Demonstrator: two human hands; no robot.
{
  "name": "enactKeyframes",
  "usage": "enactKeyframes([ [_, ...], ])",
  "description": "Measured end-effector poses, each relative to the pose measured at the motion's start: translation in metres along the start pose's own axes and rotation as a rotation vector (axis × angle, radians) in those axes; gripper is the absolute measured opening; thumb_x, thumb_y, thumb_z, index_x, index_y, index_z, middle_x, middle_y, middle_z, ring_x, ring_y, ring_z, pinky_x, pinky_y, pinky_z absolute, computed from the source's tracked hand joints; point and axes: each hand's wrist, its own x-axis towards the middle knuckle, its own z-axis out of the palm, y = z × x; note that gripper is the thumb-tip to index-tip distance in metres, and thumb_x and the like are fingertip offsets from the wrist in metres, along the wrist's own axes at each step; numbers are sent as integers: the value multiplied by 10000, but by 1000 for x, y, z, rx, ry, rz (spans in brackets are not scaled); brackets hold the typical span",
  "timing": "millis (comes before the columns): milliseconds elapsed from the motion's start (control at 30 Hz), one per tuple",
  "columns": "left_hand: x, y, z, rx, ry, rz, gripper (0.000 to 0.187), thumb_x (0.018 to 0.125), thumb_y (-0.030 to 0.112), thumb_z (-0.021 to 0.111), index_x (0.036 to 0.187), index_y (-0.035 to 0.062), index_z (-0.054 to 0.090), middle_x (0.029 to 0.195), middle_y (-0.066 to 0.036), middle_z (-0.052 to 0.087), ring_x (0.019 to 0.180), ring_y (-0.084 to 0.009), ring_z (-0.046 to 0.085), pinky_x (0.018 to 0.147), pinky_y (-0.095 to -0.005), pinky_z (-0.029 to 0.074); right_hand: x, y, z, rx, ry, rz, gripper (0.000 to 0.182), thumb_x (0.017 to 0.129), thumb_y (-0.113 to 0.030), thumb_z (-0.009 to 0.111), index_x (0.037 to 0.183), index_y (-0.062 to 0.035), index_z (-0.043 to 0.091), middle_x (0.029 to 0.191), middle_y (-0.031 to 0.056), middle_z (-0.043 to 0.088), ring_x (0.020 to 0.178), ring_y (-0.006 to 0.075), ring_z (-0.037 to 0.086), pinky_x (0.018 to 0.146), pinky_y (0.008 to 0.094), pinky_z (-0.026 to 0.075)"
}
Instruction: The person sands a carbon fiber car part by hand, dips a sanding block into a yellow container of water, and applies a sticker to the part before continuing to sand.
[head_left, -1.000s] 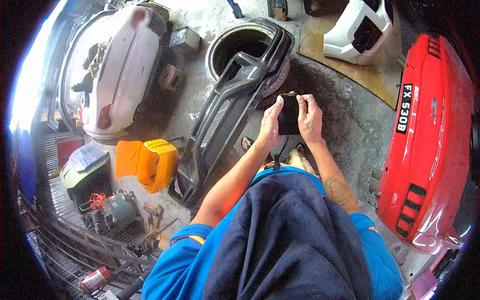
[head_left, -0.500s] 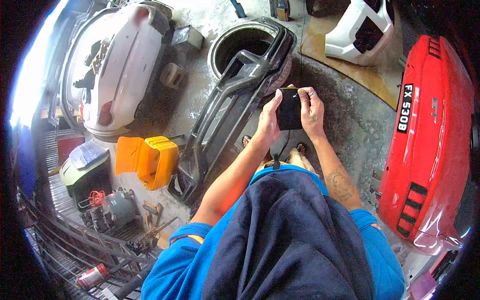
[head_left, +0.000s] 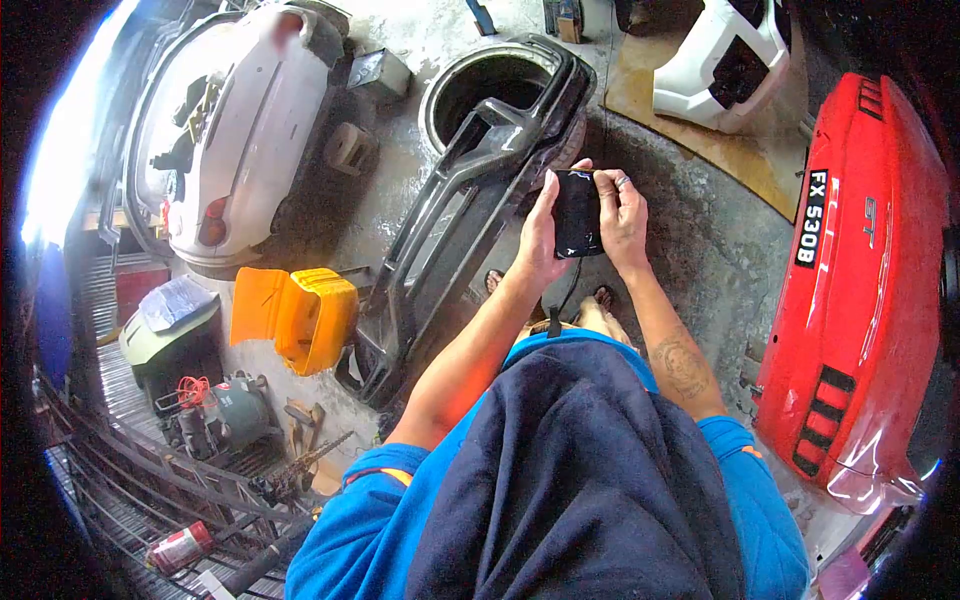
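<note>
A black smartphone [head_left: 577,215] is held in front of me by both hands, its dark face toward me with a few small bright marks on it. My left hand [head_left: 540,230] grips its left edge, thumb up along the side. On the other edge my right hand [head_left: 622,222] is closed, thumb near the upper corner; a ring shows on a finger. Below the phone hangs a thin dark cable [head_left: 570,290]; where its upper end joins is hard to make out. Just beyond my hands lies a black car bumper [head_left: 430,215], resting on a tyre [head_left: 440,105].
A red car bumper [head_left: 860,280] with a number plate stands at the right. White car bodywork [head_left: 260,130] is at the upper left. Yellow plastic parts [head_left: 295,315] and a compressor [head_left: 235,410] sit on the left. A white panel [head_left: 720,65] lies on a board at the back.
The phone's face now shows small bright marks near its top and bottom, where it was almost plain black. Both hands have shifted only slightly and keep their hold.
</note>
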Motion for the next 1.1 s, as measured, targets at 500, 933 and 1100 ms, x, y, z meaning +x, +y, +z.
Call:
enactKeyframes([
  [500, -3, 4, 5, 43, -13, -16, 570, 1026, 506, 436, 1410, 92, 508, 1161, -64, 681, 966, -158, 678, 834, -304, 549, 1, 2, 11, -10, 145, -266, 137, 979, -137, 610, 1077, -57, 558, 1034, 132, 567, 944, 276, 567, 777, 367, 475],
  [933, -23, 18, -17, 904, 34, 532, 354, 987, 251, 609, 1228, -6, 645, 1132, -32, 665, 1051, -78, 568, 948, -236, 422, -31, 6, -22, 416, -303, 314, 295, 926, -69, 681, 1203, -61, 582, 1157, 54, 609, 1010, 126, 608, 870, 274, 513],
  [1100, -28, 14, -9, 310, 52, 243, 373, 950, 123, 646, 1298, 43, 537, 1126, -24, 584, 1031, -109, 550, 936, -271, 432, -52, -12, -20, 441, -421, 310, 544, 807, -80, 806, 1294, -46, 566, 1197, 87, 665, 1068, 162, 639, 941, 302, 515],
])
